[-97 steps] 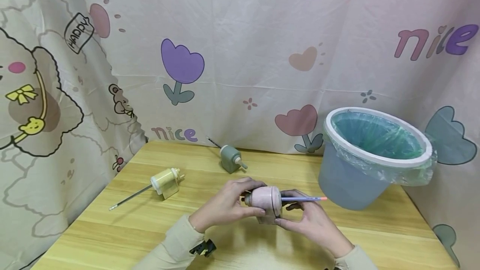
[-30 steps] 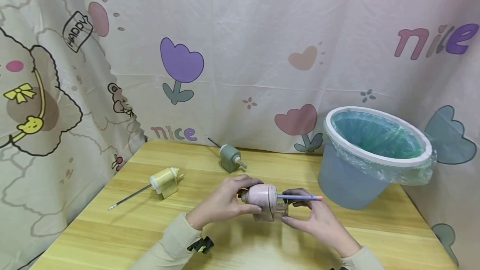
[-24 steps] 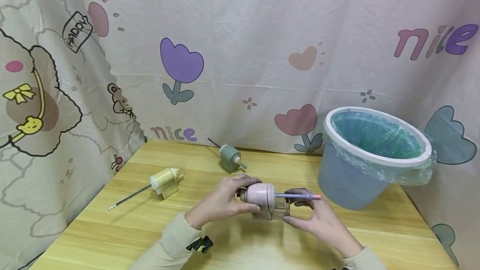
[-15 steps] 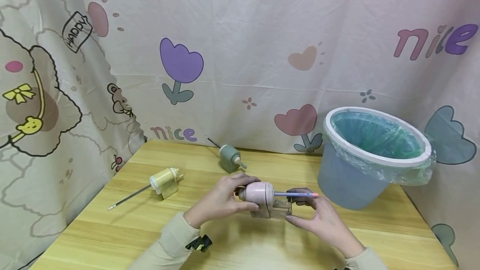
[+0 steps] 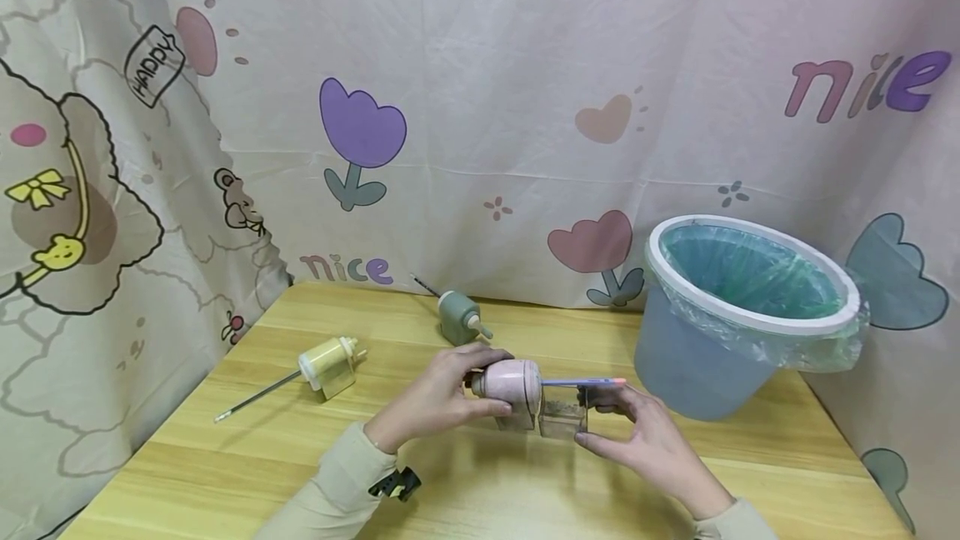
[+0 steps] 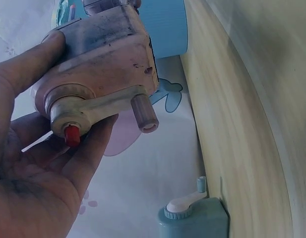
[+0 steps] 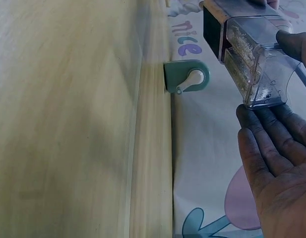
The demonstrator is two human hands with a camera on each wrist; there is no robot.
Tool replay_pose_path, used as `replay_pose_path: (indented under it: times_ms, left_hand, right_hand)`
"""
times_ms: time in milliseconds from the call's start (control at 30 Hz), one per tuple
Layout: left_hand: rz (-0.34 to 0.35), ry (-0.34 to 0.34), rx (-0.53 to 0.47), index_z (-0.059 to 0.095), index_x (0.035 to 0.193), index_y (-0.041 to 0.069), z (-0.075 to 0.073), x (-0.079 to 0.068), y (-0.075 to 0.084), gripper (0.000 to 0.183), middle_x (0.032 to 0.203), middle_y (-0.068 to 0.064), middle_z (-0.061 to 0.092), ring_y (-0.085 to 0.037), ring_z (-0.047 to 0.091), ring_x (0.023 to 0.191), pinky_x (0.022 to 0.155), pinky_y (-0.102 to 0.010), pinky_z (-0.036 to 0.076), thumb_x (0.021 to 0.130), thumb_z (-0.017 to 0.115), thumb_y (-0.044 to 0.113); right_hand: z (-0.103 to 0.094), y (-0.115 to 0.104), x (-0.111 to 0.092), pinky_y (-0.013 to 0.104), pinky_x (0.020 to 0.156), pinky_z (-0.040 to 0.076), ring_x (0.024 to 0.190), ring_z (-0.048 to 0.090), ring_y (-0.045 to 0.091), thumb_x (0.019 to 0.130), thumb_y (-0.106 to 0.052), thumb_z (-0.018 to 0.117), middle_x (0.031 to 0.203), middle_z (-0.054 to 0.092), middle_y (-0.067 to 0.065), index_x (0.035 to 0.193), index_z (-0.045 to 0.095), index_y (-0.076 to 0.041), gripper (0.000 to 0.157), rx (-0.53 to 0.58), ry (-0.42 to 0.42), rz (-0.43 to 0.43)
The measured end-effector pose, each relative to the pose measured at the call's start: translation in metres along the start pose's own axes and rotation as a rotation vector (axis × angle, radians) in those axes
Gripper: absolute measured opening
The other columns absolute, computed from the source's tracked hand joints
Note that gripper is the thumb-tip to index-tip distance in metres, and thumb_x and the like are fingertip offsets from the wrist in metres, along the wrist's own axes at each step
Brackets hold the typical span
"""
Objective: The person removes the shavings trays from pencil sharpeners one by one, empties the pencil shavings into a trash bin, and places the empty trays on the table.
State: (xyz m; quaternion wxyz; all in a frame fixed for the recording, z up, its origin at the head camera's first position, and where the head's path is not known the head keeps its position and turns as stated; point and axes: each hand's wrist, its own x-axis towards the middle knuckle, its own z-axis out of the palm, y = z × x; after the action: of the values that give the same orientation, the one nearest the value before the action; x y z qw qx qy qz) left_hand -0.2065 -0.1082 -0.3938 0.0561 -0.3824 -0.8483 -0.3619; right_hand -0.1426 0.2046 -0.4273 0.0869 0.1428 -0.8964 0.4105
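Note:
My left hand (image 5: 431, 398) grips a pink hand-crank pencil sharpener (image 5: 512, 380) around its body, above the table. Its crank handle (image 6: 144, 114) and red knob (image 6: 72, 135) face the left wrist camera. A purple-blue pencil (image 5: 577, 382) sticks out of the sharpener's right side. My right hand (image 5: 641, 432) pinches the clear shavings drawer (image 5: 562, 421) by its outer end, thumb on one side and fingertips on the other. Shavings lie inside the drawer, which stands drawn out to the right of the body. Dark smudges mark the right hand's fingers (image 7: 272, 139).
A green sharpener (image 5: 459, 319) holding a pencil stands at the table's back. On the left sits a yellow sharpener (image 5: 326, 365) with a dark pencil (image 5: 258, 397) in it. A bin (image 5: 690, 357) with a plastic liner occupies the right; a printed curtain (image 5: 480, 148) hangs behind.
The drawer has come out of the pink sharpener to the right, in my right hand. My left hand has shifted slightly left and up with the sharpener and pencil.

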Motion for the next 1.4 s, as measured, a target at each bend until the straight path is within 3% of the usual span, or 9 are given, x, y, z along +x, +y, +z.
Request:
replay_pose_path:
  times_ms: [200, 400, 800, 1167, 1400]
  left_hand:
    - [-0.021, 0.002, 0.003, 0.068, 0.140, 0.006, 0.000, 0.001, -0.004, 0.064, 0.136, -0.011, 0.072, -0.026, 0.071, 0.117, 0.103, -0.040, 0.060, 0.086, 0.091, 0.030]
    - [-0.050, 0.003, -0.004, 0.068, 0.141, 0.006, 0.001, 0.002, -0.007, 0.063, 0.137, -0.012, 0.072, -0.027, 0.070, 0.118, 0.103, -0.042, 0.059, 0.087, 0.090, 0.030]
    - [-0.084, -0.003, 0.011, 0.067, 0.141, 0.003, 0.003, 0.002, -0.016, 0.064, 0.141, -0.016, 0.069, -0.030, 0.069, 0.123, 0.104, -0.046, 0.059, 0.088, 0.089, 0.030]
    - [-0.105, -0.001, 0.032, 0.067, 0.141, 0.001, 0.005, 0.001, -0.025, 0.064, 0.138, -0.018, 0.070, -0.034, 0.069, 0.121, 0.103, -0.051, 0.059, 0.088, 0.090, 0.030]
    - [-0.119, -0.006, 0.037, 0.067, 0.140, 0.000, 0.007, 0.001, -0.029, 0.064, 0.138, -0.020, 0.070, -0.032, 0.069, 0.118, 0.100, -0.048, 0.060, 0.088, 0.090, 0.029]
  right_hand:
    - [0.002, 0.007, -0.002, 0.041, 0.102, 0.061, 0.109, 0.076, 0.026, 0.083, -0.035, 0.094, 0.118, 0.079, -0.008, 0.133, 0.071, -0.017, 0.057, 0.022, 0.015, -0.041]
    - [0.000, 0.012, -0.005, 0.040, 0.100, 0.062, 0.108, 0.075, 0.019, 0.084, -0.036, 0.093, 0.122, 0.077, -0.009, 0.133, 0.070, -0.022, 0.055, 0.009, 0.016, -0.056]
    - [-0.003, 0.016, -0.007, 0.038, 0.098, 0.062, 0.107, 0.072, 0.006, 0.084, -0.034, 0.094, 0.122, 0.078, -0.008, 0.131, 0.071, -0.021, 0.054, -0.004, 0.025, -0.073]
    - [-0.007, 0.016, -0.011, 0.036, 0.097, 0.062, 0.107, 0.071, 0.003, 0.083, -0.031, 0.094, 0.122, 0.078, -0.006, 0.130, 0.071, -0.019, 0.054, 0.009, 0.033, -0.064]
    - [-0.009, 0.017, -0.013, 0.035, 0.097, 0.062, 0.107, 0.071, 0.003, 0.084, -0.031, 0.094, 0.121, 0.078, -0.006, 0.131, 0.071, -0.020, 0.054, 0.001, 0.037, -0.058]
